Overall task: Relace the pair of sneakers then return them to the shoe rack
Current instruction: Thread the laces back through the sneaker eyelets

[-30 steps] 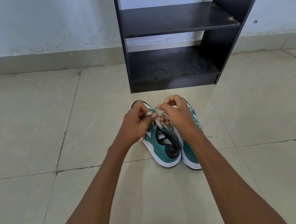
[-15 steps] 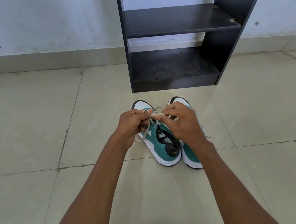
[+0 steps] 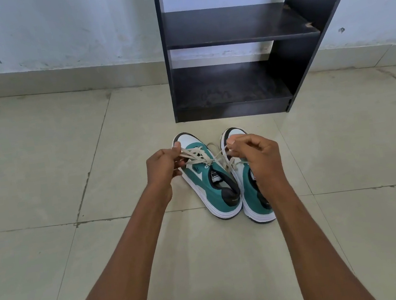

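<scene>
Two teal and white sneakers stand side by side on the floor, toes toward the rack. The left sneaker (image 3: 209, 186) shows its cream lace (image 3: 199, 156) stretched across its top. My left hand (image 3: 162, 167) pinches one part of that lace at the shoe's left side. My right hand (image 3: 256, 157) pinches the other part and hovers over the right sneaker (image 3: 250, 193), hiding most of its front. The black shoe rack (image 3: 237, 109) stands just beyond the toes, both visible shelves bare.
Beige floor tiles (image 3: 68, 167) spread out on every side of the shoes. A pale wall with a tiled skirting (image 3: 56, 77) runs behind the rack. My forearms reach in from the bottom edge.
My hands were close together over the left sneaker. They have pulled apart sideways, drawing the lace taut between them.
</scene>
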